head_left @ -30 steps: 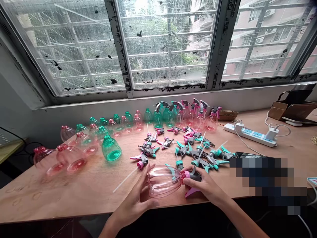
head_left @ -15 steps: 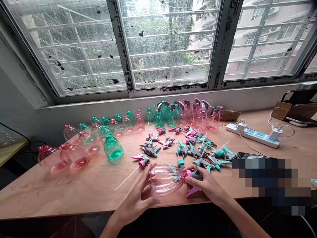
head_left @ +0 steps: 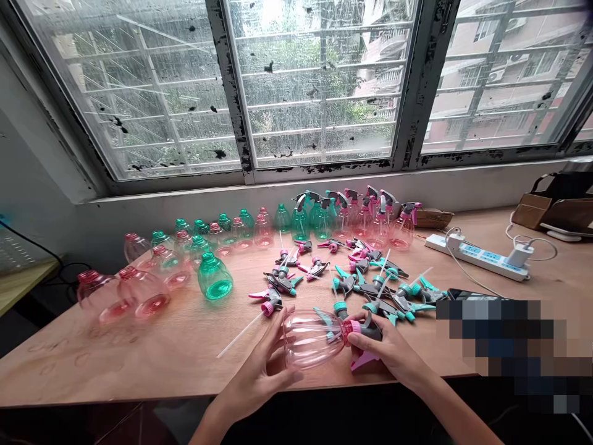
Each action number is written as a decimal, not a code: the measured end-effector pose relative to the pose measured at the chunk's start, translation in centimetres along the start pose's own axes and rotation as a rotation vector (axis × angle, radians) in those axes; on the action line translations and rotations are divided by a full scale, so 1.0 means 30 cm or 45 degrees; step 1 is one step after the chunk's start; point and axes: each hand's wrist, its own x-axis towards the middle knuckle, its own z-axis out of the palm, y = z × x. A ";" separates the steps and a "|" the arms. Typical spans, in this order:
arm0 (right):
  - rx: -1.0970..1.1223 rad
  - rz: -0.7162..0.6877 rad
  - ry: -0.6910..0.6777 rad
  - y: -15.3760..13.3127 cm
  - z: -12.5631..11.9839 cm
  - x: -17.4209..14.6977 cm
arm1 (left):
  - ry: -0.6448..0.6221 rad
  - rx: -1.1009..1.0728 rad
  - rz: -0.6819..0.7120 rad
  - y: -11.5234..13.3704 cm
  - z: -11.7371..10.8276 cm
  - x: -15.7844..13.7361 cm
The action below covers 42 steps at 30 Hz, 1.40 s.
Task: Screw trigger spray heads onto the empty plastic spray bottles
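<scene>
Pink bottle (head_left: 312, 340) just before loose spray heads (head_left: 372, 288) | left hand (head_left: 259, 364): fingers round its base; right hand (head_left: 391, 349): fingers gripping its sprayer (head_left: 369, 330) | behind heads: topped bottles (head_left: 380, 233), seemingly done; left: bare bottles (head_left: 215, 277) remaining

PASS: brown wooden bench (head_left: 92, 371), front-left corner along front edge to left hand (head_left: 259, 371) | PASS: lane between foremost green translucent plastic bottle (head_left: 215, 277) and grey-and-pink plastic spray head (head_left: 273, 301), thin white tube (head_left: 241, 335) slanting across its front | BLOCK: rear edge, trigger-topped pink and green bottles (head_left: 362, 222)
</scene>
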 end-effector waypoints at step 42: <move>0.062 0.097 -0.022 -0.055 0.061 -0.082 | 0.211 0.613 0.470 0.055 0.047 -0.042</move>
